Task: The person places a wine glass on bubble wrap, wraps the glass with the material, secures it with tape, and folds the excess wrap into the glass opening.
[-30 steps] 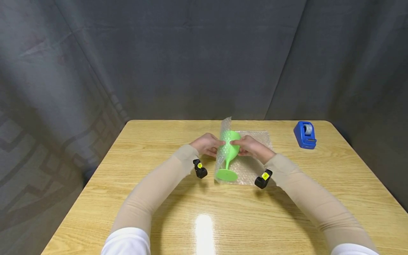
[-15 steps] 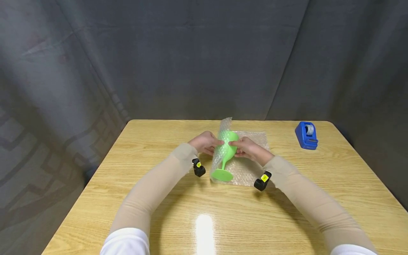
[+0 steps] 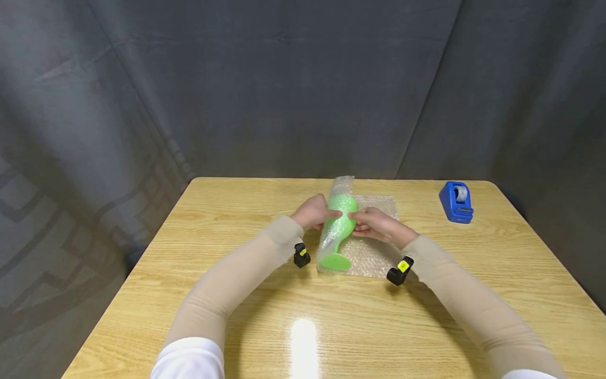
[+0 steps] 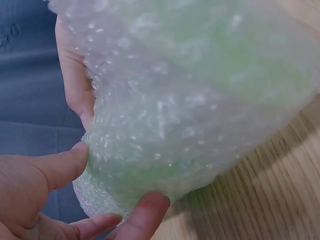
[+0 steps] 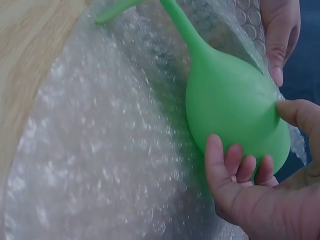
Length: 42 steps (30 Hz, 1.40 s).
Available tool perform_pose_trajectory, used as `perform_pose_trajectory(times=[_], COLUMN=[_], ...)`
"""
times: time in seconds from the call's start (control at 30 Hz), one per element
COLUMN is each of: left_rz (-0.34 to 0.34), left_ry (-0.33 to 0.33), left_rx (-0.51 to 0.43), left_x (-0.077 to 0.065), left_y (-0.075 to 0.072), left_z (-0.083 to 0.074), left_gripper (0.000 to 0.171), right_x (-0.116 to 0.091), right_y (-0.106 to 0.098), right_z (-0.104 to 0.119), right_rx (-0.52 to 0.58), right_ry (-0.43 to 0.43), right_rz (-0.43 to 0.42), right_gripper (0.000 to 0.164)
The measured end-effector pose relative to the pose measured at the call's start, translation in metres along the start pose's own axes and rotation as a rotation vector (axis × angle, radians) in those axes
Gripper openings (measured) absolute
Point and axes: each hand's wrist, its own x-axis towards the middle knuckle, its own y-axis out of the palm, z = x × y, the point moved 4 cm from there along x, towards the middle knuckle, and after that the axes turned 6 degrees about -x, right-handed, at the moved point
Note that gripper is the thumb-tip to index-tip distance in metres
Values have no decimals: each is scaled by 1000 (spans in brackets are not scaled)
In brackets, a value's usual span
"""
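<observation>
A green plastic goblet [image 3: 335,261] lies on its side on a sheet of bubble wrap [image 3: 371,258], its foot towards me. The sheet's left part is folded up over the goblet's bowl and stem. My left hand [image 3: 314,212] grips this folded part against the bowl, thumb on top; the left wrist view shows the fingers [image 4: 150,207] on the wrap with green showing through. From the right, my right hand [image 3: 380,226] holds the bare side of the bowl [image 5: 235,100], with the thumb above and the fingers curled against it.
A blue tape dispenser [image 3: 456,202] with a roll of clear tape stands at the back right of the wooden table [image 3: 265,326]. Behind the table's far edge hangs a dark grey curtain [image 3: 293,95].
The folded bubble wrap now covers more of the goblet's bowl and stem. Both hands and the goblet shifted slightly left, then back to the right. My left thumb has moved further over the bowl.
</observation>
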Motion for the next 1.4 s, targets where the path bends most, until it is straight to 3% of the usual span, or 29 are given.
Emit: perform_pose_trajectory(times=[0.3, 0.47, 0.67, 0.83, 0.97, 1.17, 1.4], left_rz=[-32, -40, -63, -64, -60, -54, -59], left_ry=[-19, -31, -29, -42, -47, -55, -57], left_rx=[206, 238, 262, 283, 291, 291, 286], left_x=[3, 3, 2, 5, 6, 7, 9], left_y=[7, 8, 9, 9, 10, 10, 11], left_z=[-8, -10, -11, -9, -9, -7, -5], left_gripper=[51, 61, 66, 72, 74, 71, 70], right_x=[0, -1, -3, -5, -7, -10, -9], right_y=[-8, -11, -15, -16, -14, -9, -1], right_z=[-5, -5, 2, 13, 21, 26, 22], right_rx=[20, -6, -181, -360, -441, -457, -323], right_ry=[27, 35, 12, -91, -185, -256, -153], right_rz=[40, 47, -14, -111, -185, -184, -108], right_gripper=[11, 11, 14, 18, 22, 18, 17])
